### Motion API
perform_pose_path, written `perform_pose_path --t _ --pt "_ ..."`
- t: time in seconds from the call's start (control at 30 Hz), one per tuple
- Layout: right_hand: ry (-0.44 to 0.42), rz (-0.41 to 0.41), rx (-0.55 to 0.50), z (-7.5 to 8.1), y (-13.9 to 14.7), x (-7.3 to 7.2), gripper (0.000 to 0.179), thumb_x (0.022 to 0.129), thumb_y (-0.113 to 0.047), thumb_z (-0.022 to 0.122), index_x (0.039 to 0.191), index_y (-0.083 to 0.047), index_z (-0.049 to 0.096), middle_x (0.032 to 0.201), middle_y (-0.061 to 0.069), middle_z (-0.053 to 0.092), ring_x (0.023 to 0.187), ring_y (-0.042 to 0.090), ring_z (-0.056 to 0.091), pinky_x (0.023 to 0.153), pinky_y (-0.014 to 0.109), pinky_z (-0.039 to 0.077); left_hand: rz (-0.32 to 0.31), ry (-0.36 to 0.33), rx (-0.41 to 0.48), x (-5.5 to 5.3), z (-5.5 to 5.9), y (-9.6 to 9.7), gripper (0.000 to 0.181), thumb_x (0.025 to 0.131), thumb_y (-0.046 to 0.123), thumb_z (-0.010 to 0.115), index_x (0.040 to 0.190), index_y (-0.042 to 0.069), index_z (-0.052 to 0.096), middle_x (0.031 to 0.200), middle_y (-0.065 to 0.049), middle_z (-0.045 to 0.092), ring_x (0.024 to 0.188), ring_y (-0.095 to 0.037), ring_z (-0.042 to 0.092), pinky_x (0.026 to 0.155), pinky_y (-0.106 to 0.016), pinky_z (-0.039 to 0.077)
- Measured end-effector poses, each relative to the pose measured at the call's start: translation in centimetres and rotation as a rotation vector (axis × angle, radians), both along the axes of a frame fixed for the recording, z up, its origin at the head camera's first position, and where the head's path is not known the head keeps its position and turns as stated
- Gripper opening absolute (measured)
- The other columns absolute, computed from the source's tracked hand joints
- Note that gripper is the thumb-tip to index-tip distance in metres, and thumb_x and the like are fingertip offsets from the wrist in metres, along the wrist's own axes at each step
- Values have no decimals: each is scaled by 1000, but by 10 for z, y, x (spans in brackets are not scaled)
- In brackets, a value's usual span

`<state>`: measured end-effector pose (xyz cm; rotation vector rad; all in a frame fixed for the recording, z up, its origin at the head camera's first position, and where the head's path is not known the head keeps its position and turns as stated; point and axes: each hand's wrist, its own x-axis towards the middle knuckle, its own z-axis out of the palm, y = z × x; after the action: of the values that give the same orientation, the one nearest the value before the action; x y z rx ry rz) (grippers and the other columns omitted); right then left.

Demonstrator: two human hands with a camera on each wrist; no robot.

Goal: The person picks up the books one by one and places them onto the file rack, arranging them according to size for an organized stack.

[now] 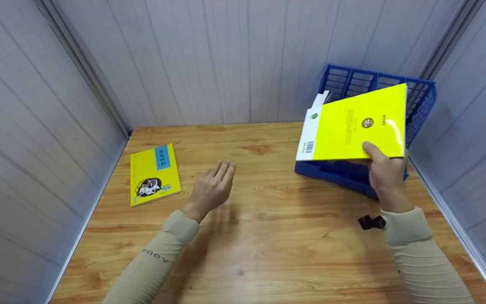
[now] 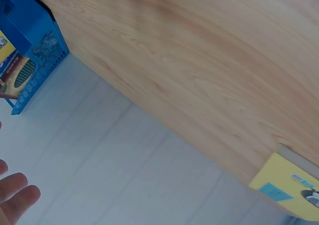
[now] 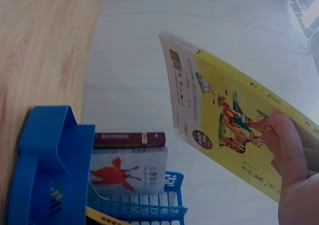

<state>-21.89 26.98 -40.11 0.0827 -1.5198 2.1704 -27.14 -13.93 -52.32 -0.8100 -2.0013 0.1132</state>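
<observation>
My right hand (image 1: 384,179) grips a yellow book (image 1: 352,126) with a white strip by its lower right edge, thumb lying on the cover. That book is held tilted over a blue book rack (image 1: 331,174), hiding much of it. In the right wrist view, the book's other cover (image 3: 227,117) shows a tiger and other animals. My left hand (image 1: 213,185) hovers above the table with its fingers extended and holds nothing. To its left, a second yellow book (image 1: 154,176) with a blue title block lies flat.
Inside the rack stand a dark red book (image 3: 129,139) and a white book with a red picture (image 3: 114,172), seen in the right wrist view. The wooden table (image 1: 260,249) is bounded by a pale panelled back wall (image 1: 226,63) and side walls.
</observation>
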Motion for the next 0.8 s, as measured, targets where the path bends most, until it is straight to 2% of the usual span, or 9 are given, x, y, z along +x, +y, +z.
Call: perform_pose_path --t 0.23,0.43,0.5,0.7,0.8 --pt "28 -170 185 3 14 5 52 99 10 62 149 -5 63 127 0 79 105 12 77 84 19 62 58 -62 22 -4 -5 -21 31 103 12 67 131 -1 71 113 -17 79 100 -33 81 78 -41 69" --pt "64 -271 356 4 20 8 49 100 7 64 147 -6 65 125 -2 79 91 14 71 72 19 56 119 -170 51 -7 -7 -39 39 98 12 76 134 -2 69 118 -19 79 101 -35 82 80 -43 68" --pt "85 -305 406 4 21 8 48 100 7 64 147 -5 64 125 -2 79 91 13 71 73 18 56 131 -199 66 -8 -8 -45 39 97 11 77 133 -3 68 118 -19 79 102 -36 81 78 -43 68" --pt "150 -369 503 6 25 8 50 100 7 61 149 -4 61 137 11 76 106 10 75 80 16 57 181 -268 106 -12 -11 -62 39 96 10 79 130 -3 68 116 -20 78 102 -36 80 70 -42 68" --pt "167 -395 545 6 27 8 50 101 6 60 150 -4 61 139 18 74 106 9 75 79 16 56 212 -307 128 -13 -13 -69 41 96 11 80 131 -4 67 116 -21 77 100 -36 80 65 -42 67"
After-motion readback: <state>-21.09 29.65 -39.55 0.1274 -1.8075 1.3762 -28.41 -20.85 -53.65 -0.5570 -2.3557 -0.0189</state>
